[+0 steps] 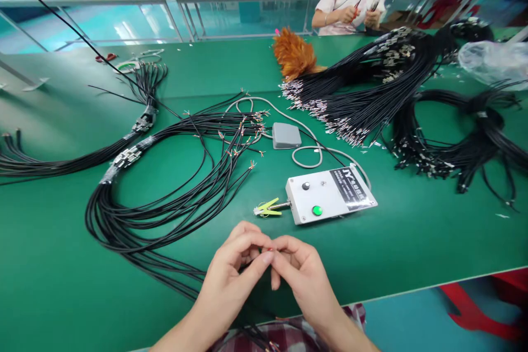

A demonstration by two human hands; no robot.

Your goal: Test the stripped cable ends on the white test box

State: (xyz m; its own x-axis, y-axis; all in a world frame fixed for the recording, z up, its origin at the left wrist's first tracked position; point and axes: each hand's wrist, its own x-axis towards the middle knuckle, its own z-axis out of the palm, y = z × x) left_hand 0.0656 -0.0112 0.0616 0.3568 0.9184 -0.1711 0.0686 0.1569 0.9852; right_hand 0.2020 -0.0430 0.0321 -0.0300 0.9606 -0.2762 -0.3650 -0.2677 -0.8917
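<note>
My left hand point(235, 264) and my right hand point(303, 269) meet fingertip to fingertip near the table's front edge, both closed in a pinch. A bit of thin red wire point(270, 249) shows between the fingertips; most of it is hidden by them. Just beyond the hands stands a white box point(325, 193) with a knob, a lit green button and a yellow-green clip point(270, 208) on its shaft. Left of the hands curves a bundle of black cables point(103, 225), their stripped ends showing coloured wires. More cable ends point(268, 345) lie over my lap.
A grey pedal point(286, 136) with a grey cord sits behind the box. Large heaps of black cables point(371, 88) cover the right side, beside an orange feathery duster point(295, 55). Another cable bundle point(70, 162) lies left. Across the table a person point(350, 3) holds orange-handled pliers.
</note>
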